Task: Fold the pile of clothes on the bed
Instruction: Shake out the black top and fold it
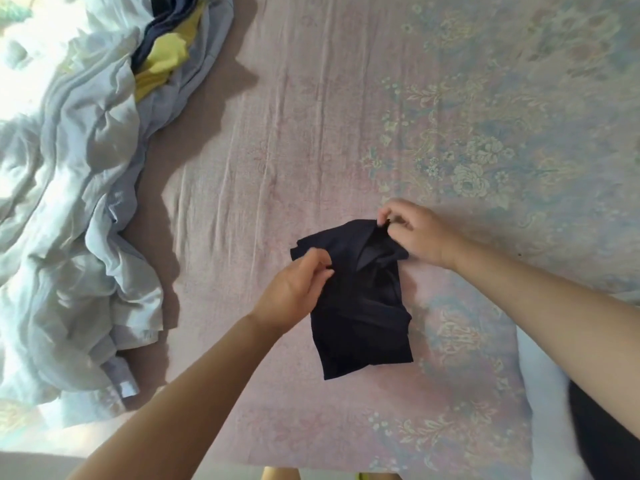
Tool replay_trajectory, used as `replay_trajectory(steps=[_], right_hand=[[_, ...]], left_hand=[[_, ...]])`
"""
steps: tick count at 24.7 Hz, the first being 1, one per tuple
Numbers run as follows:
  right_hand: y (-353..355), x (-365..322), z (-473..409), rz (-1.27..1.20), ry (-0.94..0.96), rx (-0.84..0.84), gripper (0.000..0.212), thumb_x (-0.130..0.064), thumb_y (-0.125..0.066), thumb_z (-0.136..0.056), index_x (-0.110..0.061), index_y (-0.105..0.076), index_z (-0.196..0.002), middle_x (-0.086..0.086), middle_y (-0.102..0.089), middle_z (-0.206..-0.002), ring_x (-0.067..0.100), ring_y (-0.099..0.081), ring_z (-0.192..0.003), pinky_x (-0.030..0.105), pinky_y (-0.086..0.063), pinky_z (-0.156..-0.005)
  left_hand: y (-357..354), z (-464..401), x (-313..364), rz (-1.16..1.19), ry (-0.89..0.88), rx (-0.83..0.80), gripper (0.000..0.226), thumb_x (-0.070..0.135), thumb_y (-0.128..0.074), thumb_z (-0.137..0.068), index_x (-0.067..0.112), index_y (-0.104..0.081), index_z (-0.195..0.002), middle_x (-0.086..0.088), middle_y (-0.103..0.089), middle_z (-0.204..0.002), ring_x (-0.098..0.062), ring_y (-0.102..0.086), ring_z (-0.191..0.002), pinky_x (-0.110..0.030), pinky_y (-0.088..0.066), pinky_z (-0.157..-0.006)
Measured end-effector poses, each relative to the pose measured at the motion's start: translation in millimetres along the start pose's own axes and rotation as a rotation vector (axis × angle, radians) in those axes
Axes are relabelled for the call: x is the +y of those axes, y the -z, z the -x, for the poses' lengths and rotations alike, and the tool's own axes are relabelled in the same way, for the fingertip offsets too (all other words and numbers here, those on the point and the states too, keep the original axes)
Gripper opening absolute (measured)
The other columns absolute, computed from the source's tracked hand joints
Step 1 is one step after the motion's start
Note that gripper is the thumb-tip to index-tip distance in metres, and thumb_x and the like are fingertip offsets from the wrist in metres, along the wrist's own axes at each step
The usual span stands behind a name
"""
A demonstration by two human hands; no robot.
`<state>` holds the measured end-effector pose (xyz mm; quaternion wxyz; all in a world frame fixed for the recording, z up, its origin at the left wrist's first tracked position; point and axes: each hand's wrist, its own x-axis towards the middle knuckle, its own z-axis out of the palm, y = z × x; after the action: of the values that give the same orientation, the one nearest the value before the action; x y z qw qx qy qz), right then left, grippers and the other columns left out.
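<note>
A small dark navy garment (363, 313) lies partly folded on the pink floral bed sheet (277, 150), near the front middle. My left hand (294, 289) grips its left upper edge, fingers curled into the cloth. My right hand (412, 230) pinches the garment's far right corner between thumb and fingers. The pile of clothes (69, 202) lies at the left: pale blue and white fabric, with a yellow garment (162, 64) and a dark one (166, 26) showing near the top.
A white and dark fabric item (554, 410) lies at the right front edge of the bed. The bed's front edge runs along the bottom of the view. Bare sheet stretches across the middle and far right.
</note>
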<state>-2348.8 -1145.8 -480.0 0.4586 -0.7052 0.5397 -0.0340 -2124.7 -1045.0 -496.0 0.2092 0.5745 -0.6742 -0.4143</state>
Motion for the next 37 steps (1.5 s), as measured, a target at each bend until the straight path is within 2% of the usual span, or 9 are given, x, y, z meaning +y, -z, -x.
replay_trajectory(steps=[2,5,8,11,15,19,25,29,37], right_hand=[[2.5,-7.0,-19.6,-0.152,-0.108,0.067,0.024,-0.029,-0.054,-0.093,-0.039,-0.045,-0.113,-0.009,-0.050,-0.117,0.010,-0.052,-0.099,0.029,-0.041,-0.087],[2.9,-8.8,-42.1,0.190,-0.222,-0.298,0.055,-0.032,-0.072,-0.082,-0.028,-0.048,-0.131,0.002,-0.047,-0.130,0.020,-0.045,-0.121,0.035,-0.039,-0.102],[-3.2,-14.3,-39.8,0.427,-0.317,-0.432,0.036,-0.044,-0.080,-0.067,-0.040,-0.055,-0.093,-0.002,-0.041,-0.109,0.024,-0.037,-0.107,0.039,-0.041,-0.091],[5.0,-22.5,-30.9,0.448,-0.074,-0.239,0.032,-0.035,-0.074,-0.071,-0.031,-0.043,-0.070,-0.012,-0.036,-0.084,0.023,-0.037,-0.100,0.033,-0.028,-0.076],[10.8,-28.6,-0.7,0.594,0.281,0.079,0.032,-0.014,-0.078,-0.064,-0.009,-0.054,-0.084,0.007,-0.053,-0.094,0.033,-0.052,-0.094,0.038,-0.044,-0.076],[-46.0,-21.3,63.3,0.795,0.459,0.233,0.036,-0.015,-0.084,-0.053,-0.004,-0.062,-0.080,0.021,-0.064,-0.103,0.038,-0.063,-0.096,0.047,-0.052,-0.082],[-131.8,-16.3,113.0,0.459,0.136,0.342,0.019,-0.015,-0.066,-0.083,0.001,-0.066,-0.093,0.022,-0.054,-0.131,0.036,-0.050,-0.125,0.057,-0.044,-0.097],[-148.7,-21.1,103.0,0.567,-0.035,0.367,0.058,-0.032,-0.039,-0.093,0.001,-0.038,-0.140,0.020,-0.036,-0.148,0.030,-0.036,-0.136,0.049,-0.030,-0.111],[-160.3,12.0,71.4,0.712,-0.066,0.310,0.091,-0.066,-0.036,-0.080,-0.001,-0.028,-0.144,0.020,-0.037,-0.146,0.035,-0.036,-0.135,0.054,-0.031,-0.108]], left_hand=[[4.0,-15.6,0.5,-0.002,0.180,0.106,0.051,0.012,-0.071,-0.083,0.007,-0.044,-0.126,-0.004,-0.046,-0.111,-0.012,-0.053,-0.087,-0.036,-0.051,-0.082],[8.1,-38.7,-0.5,-0.416,0.318,-0.107,0.095,0.038,-0.080,-0.071,0.012,-0.026,-0.145,-0.008,-0.034,-0.135,-0.024,-0.037,-0.121,-0.034,-0.037,-0.102],[7.9,-53.3,10.1,-0.536,0.313,-0.306,0.047,0.029,-0.070,-0.078,0.017,-0.049,-0.119,-0.003,-0.053,-0.114,-0.025,-0.049,-0.112,-0.034,-0.037,-0.093],[17.4,-64.9,26.4,-0.680,0.174,-0.186,0.021,0.010,-0.060,-0.079,0.012,-0.054,-0.099,-0.006,-0.055,-0.096,-0.026,-0.055,-0.093,-0.034,-0.040,-0.075],[16.5,-53.3,26.1,-1.032,-0.280,0.282,0.024,-0.004,-0.055,-0.071,0.009,-0.063,-0.091,-0.007,-0.058,-0.081,-0.025,-0.056,-0.073,-0.036,-0.047,-0.068],[-2.6,6.2,-1.8,-0.935,-0.590,0.224,0.017,-0.002,-0.054,-0.080,0.005,-0.055,-0.096,-0.017,-0.066,-0.104,-0.036,-0.063,-0.100,-0.048,-0.050,-0.087],[-24.7,55.4,-2.5,-0.809,-0.246,0.028,0.027,0.025,-0.042,-0.092,0.006,-0.055,-0.105,-0.020,-0.031,-0.150,-0.029,-0.026,-0.142,-0.056,-0.020,-0.113],[-42.8,40.5,1.1,-0.823,-0.232,0.039,0.058,0.042,-0.024,-0.099,0.005,-0.034,-0.143,-0.017,-0.036,-0.147,-0.030,-0.036,-0.136,-0.052,-0.029,-0.112],[-41.9,11.4,-41.3,-0.856,-0.301,-0.099,0.103,0.079,-0.034,-0.074,0.013,-0.009,-0.150,-0.015,-0.011,-0.153,-0.032,-0.018,-0.142,-0.062,-0.013,-0.111]])
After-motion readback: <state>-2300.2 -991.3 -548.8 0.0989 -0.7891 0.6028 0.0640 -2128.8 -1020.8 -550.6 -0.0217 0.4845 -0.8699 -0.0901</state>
